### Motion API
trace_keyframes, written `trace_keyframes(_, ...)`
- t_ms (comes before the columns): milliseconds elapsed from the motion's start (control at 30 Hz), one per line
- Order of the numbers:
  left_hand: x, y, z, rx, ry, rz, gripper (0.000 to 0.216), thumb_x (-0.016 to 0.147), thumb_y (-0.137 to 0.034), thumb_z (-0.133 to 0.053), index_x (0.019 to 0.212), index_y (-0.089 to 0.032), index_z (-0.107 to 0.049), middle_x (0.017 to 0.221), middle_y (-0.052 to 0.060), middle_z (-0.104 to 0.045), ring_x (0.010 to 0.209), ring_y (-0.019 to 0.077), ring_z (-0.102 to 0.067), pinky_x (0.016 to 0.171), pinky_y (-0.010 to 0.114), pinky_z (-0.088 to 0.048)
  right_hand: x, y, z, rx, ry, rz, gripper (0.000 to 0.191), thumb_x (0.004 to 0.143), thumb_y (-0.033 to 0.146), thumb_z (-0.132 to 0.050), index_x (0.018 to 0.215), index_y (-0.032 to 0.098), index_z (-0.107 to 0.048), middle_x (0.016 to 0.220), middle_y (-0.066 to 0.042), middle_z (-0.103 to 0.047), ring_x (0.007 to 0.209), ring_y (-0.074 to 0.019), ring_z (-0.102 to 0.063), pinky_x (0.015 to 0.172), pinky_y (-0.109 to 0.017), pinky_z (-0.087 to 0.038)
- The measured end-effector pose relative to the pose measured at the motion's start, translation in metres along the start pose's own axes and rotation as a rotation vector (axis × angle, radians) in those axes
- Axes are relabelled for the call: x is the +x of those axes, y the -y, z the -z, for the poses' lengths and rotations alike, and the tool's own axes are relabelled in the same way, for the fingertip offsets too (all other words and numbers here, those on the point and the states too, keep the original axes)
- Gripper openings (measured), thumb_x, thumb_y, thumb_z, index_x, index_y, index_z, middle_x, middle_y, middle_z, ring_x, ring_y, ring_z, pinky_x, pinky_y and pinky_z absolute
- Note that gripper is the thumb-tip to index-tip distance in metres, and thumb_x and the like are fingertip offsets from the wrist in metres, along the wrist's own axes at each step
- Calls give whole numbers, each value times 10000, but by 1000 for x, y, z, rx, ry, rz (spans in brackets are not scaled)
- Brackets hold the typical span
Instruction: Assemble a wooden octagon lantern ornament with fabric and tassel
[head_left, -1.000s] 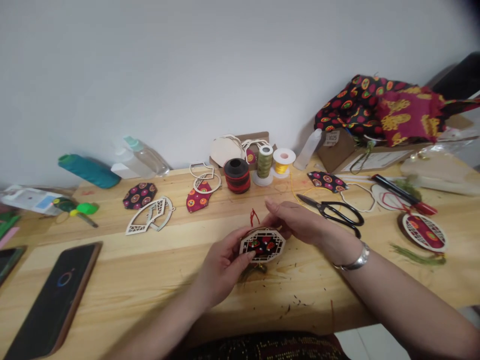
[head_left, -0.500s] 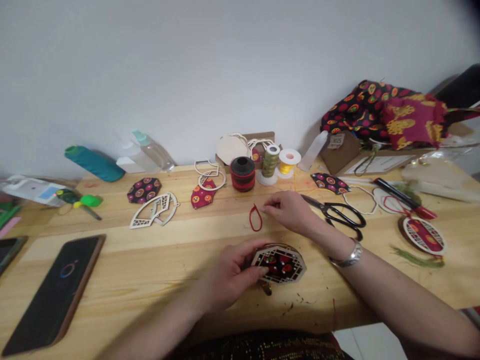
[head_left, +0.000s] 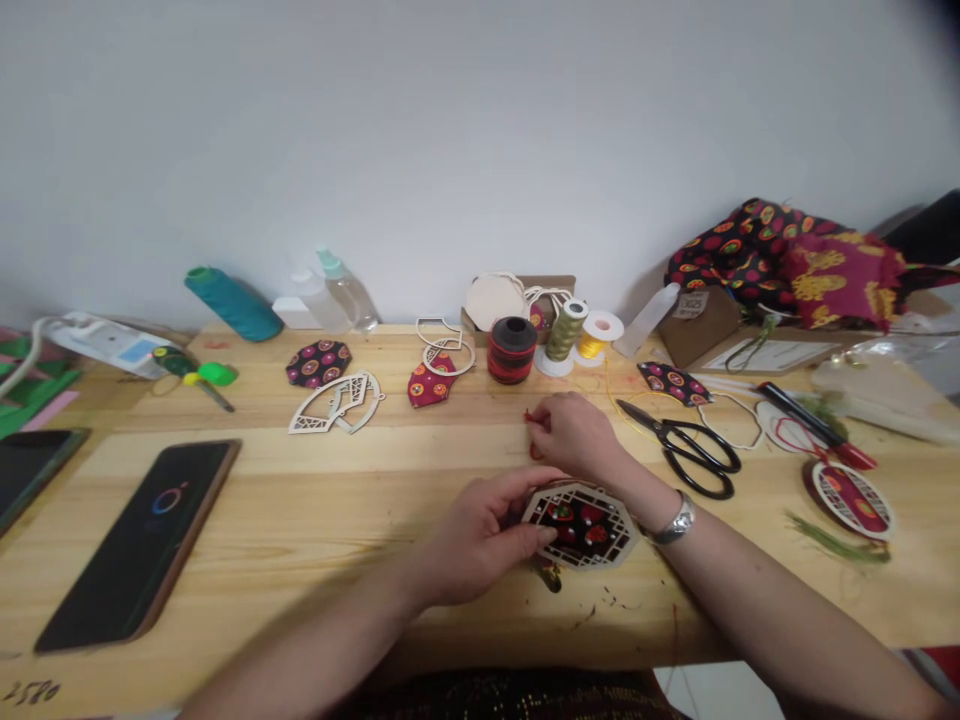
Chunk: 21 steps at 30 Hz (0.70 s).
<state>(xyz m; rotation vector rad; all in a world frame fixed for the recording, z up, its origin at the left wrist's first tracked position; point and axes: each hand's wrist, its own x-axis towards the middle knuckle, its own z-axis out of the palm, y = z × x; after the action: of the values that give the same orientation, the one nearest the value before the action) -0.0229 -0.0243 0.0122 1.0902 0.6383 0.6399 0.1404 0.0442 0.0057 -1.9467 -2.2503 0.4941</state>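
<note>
My left hand (head_left: 491,540) grips an octagonal pendant (head_left: 589,530) with a pale cut-out wooden frame over dark flowered fabric, thumb on its front face. A dark, shiny bit hangs below it. Just behind the pendant, my right hand (head_left: 574,435) has its fingers closed on a small loop of red cord (head_left: 535,452), which the hand partly hides. Black-handled scissors (head_left: 686,450) lie on the table to the right of this hand, blades pointing back and left.
Red-black (head_left: 511,350), green (head_left: 566,335) and yellow thread spools (head_left: 592,345) stand at the back. Wooden frames (head_left: 337,402) and fabric pieces (head_left: 319,363) lie left. A phone (head_left: 142,540) lies front left. Right are a box of cloth (head_left: 750,330), a marker (head_left: 814,425) and an oval pendant (head_left: 851,498).
My right hand has come down over the red cord loop and closed on it. My left hand still holds the pendant. The view has shifted, so the table's things appear farther right.
</note>
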Motion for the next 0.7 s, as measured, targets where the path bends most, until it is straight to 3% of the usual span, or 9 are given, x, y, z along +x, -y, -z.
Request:
trace_keyframes(167,3,2,3,-53,-28,2,437,763,-140,-645,1192,-197,-587,1088,85,-682,995,205,-625,884,379,-495,2,-10,1,318,-34,-21,200,717,165,-527,817,166,-700,849,-93,-707,762,-195,-597,690,-315,-425)
trace_keyframes(300,7,6,9,-107,-82,53,497,740,-163,-682,1219,-195,-556,1071,93,-687,930,207,-646,767,351,-546,4,-18,11,993,47,-141,141,669,214,-613,784,150,-664,791,-72,-694,669,-155,-592,649,-300,-446)
trace_keyframes(433,12,10,15,-169,-141,70,525,723,-199,-713,1219,-184,-540,1090,109,-672,863,197,-657,649,297,-565,2,-22,23,1597,186,-167,98,628,209,-664,703,151,-639,784,-54,-684,729,-167,-647,720,-317,-489)
trace_keyframes(567,15,8,18,-193,-156,85,557,723,-214,-719,1240,-172,-517,1076,123,-669,807,191,-665,602,285,-572,-1,-23,29,1690,240,-216,81,621,131,-657,697,148,-636,761,-40,-667,656,-130,-624,645,-281,-493)
trace_keyframes(700,15,7,19,-167,-169,94,566,744,-213,-702,1270,-177,-498,1063,121,-675,802,198,-671,597,287,-577,-5,-27,27,1674,221,-262,140,620,144,-688,752,134,-642,735,-34,-660,561,-70,-543,511,-203,-414)
